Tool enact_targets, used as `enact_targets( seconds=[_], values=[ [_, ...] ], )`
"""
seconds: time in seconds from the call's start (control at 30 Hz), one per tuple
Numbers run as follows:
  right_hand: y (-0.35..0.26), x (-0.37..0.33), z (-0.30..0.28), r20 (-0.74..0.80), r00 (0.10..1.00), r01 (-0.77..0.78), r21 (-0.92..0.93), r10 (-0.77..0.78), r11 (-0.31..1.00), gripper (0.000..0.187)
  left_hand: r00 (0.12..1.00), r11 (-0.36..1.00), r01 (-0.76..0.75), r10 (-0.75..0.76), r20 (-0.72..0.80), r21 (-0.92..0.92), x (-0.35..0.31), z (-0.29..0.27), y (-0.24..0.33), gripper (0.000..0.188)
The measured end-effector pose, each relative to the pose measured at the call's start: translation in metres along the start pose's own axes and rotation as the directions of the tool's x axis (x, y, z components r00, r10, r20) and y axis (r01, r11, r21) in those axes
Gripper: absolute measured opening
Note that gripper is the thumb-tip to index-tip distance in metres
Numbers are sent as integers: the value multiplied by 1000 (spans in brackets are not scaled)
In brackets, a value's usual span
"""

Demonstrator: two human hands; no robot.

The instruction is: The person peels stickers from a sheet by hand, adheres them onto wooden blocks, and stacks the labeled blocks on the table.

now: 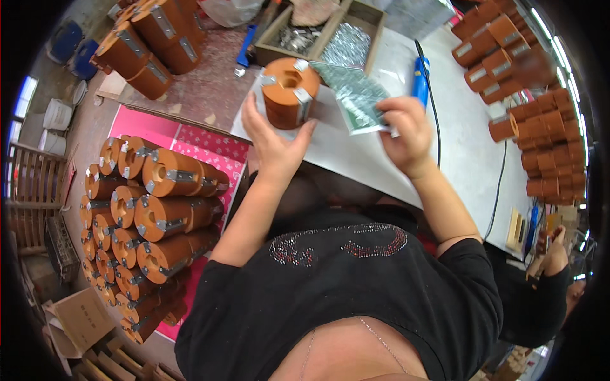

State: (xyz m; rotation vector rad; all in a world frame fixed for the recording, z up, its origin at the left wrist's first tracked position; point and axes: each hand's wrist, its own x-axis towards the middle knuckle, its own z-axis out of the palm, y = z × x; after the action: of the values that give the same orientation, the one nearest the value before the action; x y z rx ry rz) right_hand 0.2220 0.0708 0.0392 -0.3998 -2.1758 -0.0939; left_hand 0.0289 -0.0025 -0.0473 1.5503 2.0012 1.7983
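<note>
My left hand (277,141) is curved round the lower side of an orange-brown cylinder (286,108), thumb on one side and fingers on the other. This cylinder stands upright on the table, with a keyhole-shaped opening in its top and metal plates fixed on its rim and side. To its right lies a green-edged tray (354,124) spread with many small silvery pieces. Over the tray's right edge my right hand (410,130) is bent in a pinch. A small pale bit shows at its fingertips, too blurred to name.
Behind stands a wooden box (376,47) with metal parts in two compartments. A blue-handled tool (248,46) lies left of it; a blue corded tool (420,79) lies at right. Similar cylinders (168,219) are stacked at left, on the far-left table and at right. Another person's hand (555,254) shows at right.
</note>
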Motion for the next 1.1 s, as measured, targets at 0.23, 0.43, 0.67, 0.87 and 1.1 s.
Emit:
enact_targets(
  seconds=[0.23,0.43,0.67,0.87,1.1],
  values=[
    [-37,-75,19,305,924,-270,87,233,959,26,757,624,633,-376,534,-457,-66,-27,40,35],
    [-41,-86,11,418,882,-283,105,216,953,34,577,434,813,-500,646,-389,-75,-23,39,33],
    [-50,-90,9,443,857,-326,72,263,942,37,458,202,888,-486,745,-414,-85,-19,31,17],
    [-57,-81,15,366,918,-209,118,152,971,27,534,351,844,-468,704,-406,-83,-18,36,13],
    [-53,-82,26,307,940,-203,156,148,967,21,745,660,620,-326,582,-425,-79,-14,36,14]
  ],
)
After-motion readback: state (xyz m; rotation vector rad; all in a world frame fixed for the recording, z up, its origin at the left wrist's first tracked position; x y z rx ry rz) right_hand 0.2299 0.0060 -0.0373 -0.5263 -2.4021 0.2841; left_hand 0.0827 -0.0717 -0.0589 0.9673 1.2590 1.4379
